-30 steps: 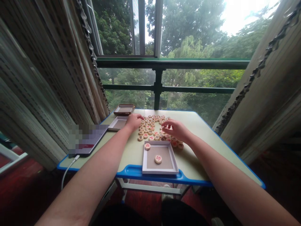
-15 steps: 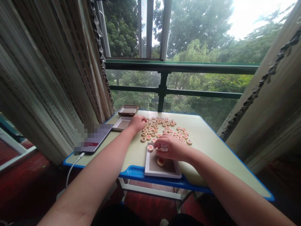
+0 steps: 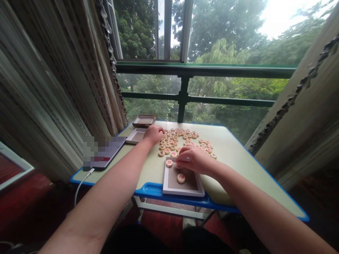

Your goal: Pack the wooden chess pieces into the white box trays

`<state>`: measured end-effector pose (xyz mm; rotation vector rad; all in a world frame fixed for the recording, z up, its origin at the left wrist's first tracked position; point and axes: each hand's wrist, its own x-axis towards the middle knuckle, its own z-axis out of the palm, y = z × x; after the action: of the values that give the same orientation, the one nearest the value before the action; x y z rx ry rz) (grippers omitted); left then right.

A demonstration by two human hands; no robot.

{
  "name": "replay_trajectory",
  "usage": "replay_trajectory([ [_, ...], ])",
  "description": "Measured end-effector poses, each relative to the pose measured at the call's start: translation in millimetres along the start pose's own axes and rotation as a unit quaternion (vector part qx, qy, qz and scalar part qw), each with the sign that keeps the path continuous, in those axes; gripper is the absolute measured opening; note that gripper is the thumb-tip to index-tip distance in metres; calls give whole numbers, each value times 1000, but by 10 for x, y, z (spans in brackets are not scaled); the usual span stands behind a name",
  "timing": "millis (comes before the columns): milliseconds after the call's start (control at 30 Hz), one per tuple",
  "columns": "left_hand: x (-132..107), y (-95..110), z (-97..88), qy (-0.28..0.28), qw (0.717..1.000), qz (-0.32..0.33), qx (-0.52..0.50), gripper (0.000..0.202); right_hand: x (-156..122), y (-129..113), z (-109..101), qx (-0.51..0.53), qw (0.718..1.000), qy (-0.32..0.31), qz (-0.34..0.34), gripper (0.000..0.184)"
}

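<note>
In the head view my right hand is over the back of a shallow white box tray, its thumb and fingers closed on a round wooden Chinese chess piece, mostly covered by the fingers. Two more pieces with red characters lie face up in the tray: one in the back left corner, another near the middle. My left hand rests at the left edge of a spread of Chinese chess pieces. Its fingers are curled together; whatever they hold, if anything, is hidden.
Left of the pieces are a second white tray and a brown-rimmed box. A laptop-like grey device with a white cable lies at the table's left edge. A green railing and curtains stand behind.
My right hand has lowered its fingers to the tray's back part, and a piece now shows beneath them. The middle piece is less shaded. My left hand has barely moved; the view tilts slightly.
</note>
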<state>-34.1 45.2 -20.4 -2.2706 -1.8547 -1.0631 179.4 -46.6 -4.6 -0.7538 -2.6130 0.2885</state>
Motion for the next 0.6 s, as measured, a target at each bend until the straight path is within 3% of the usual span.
replay_trajectory([
  [200,-7,1,6,-7,1000,5,-5,27,-35,-49,-82,-29,999,8,44,13],
  [467,-9,1,20,-13,1000,18,-2,28,-62,-76,-133,-52,997,-45,47,8],
  [600,-11,16,-2,-21,1000,10,-4,28,-53,-57,-138,-41,997,-42,54,16],
])
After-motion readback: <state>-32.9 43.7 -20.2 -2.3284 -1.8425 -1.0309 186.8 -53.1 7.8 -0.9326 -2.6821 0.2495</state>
